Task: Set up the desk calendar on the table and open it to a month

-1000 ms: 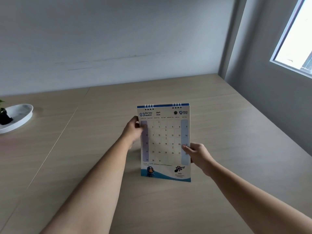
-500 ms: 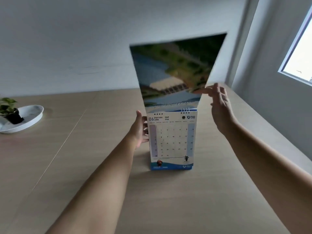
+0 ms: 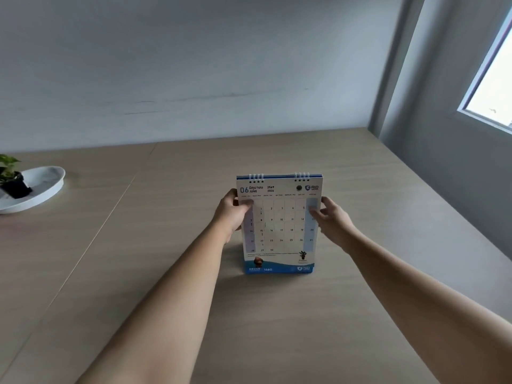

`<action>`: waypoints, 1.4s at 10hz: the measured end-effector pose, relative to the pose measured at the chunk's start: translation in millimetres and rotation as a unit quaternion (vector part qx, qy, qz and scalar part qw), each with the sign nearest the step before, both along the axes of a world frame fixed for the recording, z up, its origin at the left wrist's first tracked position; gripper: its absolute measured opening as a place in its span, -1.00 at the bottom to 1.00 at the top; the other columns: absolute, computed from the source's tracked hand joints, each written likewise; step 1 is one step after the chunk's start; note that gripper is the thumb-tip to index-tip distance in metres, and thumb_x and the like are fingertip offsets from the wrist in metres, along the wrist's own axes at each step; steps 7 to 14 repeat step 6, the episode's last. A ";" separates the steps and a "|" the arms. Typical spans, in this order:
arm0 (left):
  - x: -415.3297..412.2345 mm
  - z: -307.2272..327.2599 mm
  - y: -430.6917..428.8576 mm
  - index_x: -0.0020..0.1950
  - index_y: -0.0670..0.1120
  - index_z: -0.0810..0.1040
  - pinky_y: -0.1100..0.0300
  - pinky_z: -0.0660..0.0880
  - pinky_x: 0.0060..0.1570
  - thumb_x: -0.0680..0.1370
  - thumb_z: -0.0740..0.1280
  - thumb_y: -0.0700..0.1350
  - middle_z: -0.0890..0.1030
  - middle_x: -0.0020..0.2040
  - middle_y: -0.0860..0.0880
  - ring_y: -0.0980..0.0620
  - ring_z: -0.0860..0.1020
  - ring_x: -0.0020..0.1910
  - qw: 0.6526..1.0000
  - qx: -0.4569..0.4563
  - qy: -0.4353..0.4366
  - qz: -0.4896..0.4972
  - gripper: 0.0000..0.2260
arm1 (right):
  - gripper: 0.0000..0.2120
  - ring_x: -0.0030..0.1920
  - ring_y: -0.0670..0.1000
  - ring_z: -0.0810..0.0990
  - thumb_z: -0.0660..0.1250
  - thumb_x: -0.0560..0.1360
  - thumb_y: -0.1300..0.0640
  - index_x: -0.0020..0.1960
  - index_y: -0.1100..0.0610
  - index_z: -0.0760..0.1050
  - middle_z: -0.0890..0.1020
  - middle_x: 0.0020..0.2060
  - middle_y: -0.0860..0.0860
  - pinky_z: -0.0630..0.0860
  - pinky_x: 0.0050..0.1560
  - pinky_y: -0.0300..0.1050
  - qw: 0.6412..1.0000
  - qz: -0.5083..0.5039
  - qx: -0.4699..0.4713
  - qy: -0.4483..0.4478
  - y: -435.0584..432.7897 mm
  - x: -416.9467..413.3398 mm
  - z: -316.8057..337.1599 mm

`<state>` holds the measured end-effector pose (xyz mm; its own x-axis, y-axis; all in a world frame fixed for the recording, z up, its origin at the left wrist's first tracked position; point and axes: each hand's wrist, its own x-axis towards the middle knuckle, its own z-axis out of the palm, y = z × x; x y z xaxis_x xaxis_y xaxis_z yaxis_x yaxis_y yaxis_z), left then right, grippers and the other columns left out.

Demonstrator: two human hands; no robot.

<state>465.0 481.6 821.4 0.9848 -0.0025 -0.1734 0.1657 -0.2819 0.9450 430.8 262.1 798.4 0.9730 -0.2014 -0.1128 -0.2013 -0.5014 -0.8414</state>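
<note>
A spiral-bound desk calendar [image 3: 279, 225] stands upright on the light wooden table [image 3: 166, 273], its bottom edge on the surface. The front page reads 06 June, with a date grid and a blue band at the bottom. My left hand [image 3: 234, 216] grips the calendar's left edge, thumb on the front of the page. My right hand [image 3: 331, 218] holds the right edge, fingertips on the page's pale blue column. Both forearms reach in from the lower corners. The calendar's back side and stand are hidden.
A white shallow dish [image 3: 36, 189] with a small potted plant [image 3: 11, 176] sits at the table's far left. A grey wall runs behind the table. A window [image 3: 493, 79] is set in the wall at right.
The page changed from 03 March to 06 June: my right hand flipped pages up and over the spiral. It has come back down to the right edge. The calendar now rests on the table.
</note>
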 end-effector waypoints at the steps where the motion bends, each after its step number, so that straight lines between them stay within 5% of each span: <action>1: -0.5 -3.4 -2.3 0.13 -0.02 0.50 -0.16 0.48 0.20 0.56 0.25 -0.11 0.59 0.21 -0.09 -0.16 0.51 0.22 1.000 0.019 -0.008 0.004 -0.83 | -0.60 -0.10 0.08 0.54 0.18 0.55 0.06 0.37 0.05 0.30 0.64 0.08 0.15 0.46 -0.15 -0.08 1.000 0.001 -0.009 0.011 4.2 -3.7 -7.5; 3: -0.2 -7.9 -3.4 0.20 -0.06 0.48 -0.20 0.47 0.23 0.58 0.22 -0.13 0.57 0.26 -0.12 -0.16 0.50 0.24 0.999 0.026 -0.031 0.016 -0.80 | -0.58 0.16 0.19 0.56 0.15 0.54 0.16 0.39 0.00 0.29 0.59 0.21 0.16 0.54 0.00 0.01 1.000 -0.007 -0.016 0.006 7.3 1.1 2.8; 5: -4.5 -7.6 -2.3 0.21 -0.07 0.47 -0.12 0.46 0.23 0.59 0.22 -0.09 0.56 0.26 -0.12 -0.16 0.49 0.25 0.999 0.029 -0.024 0.007 -0.78 | -0.52 0.19 0.23 0.55 0.11 0.56 0.16 0.46 -0.02 0.14 0.57 0.24 0.16 0.46 -0.13 -0.03 0.999 0.013 -0.027 0.028 8.1 -7.8 2.6; 6: -12.2 -9.5 4.0 0.25 -0.12 0.41 -0.01 0.43 0.14 0.58 0.22 0.04 0.54 0.20 -0.09 -0.11 0.49 0.18 0.996 0.085 -0.001 -0.018 -0.67 | -0.42 0.26 0.20 0.51 0.16 0.57 0.14 0.52 0.00 0.01 0.52 0.31 0.14 0.51 0.06 0.07 0.999 0.008 -0.037 0.026 4.4 -16.4 4.5; 14: -12.2 -9.5 4.0 0.25 -0.12 0.41 -0.01 0.43 0.14 0.58 0.22 0.04 0.54 0.20 -0.09 -0.11 0.49 0.18 0.996 0.085 -0.001 -0.018 -0.67 | -0.42 0.26 0.20 0.51 0.16 0.57 0.14 0.52 0.00 0.01 0.52 0.31 0.14 0.51 0.06 0.07 0.999 0.008 -0.037 0.026 4.4 -16.4 4.5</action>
